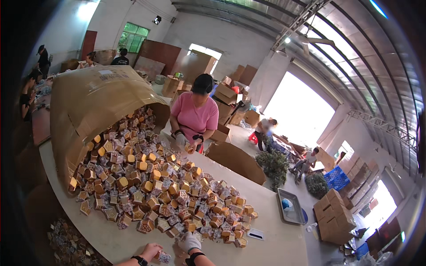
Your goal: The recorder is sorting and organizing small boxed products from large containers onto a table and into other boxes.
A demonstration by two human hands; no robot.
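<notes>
At the lower edge, my bare left hand (152,251), with a dark watch on its wrist, is closed on a small house-shaped piece (163,256) with a patterned face. To its right, my right hand (190,243) wears a white glove and a dark wristband. It touches the near edge of a big pile of small house-shaped pieces (166,195), some golden, some patterned in white and purple. How its fingers are set is too small to make out. The pile spills from a large brown carton (102,93) lying on its side on the pale table (277,230).
Across the table a person in a pink top (195,113) handles a piece with gloved hands. A grey metal tray (291,206) lies at the table's right. An open carton (235,162) stands beyond the table edge. More pieces (71,244) lie below at the lower left. Several co-workers are farther back.
</notes>
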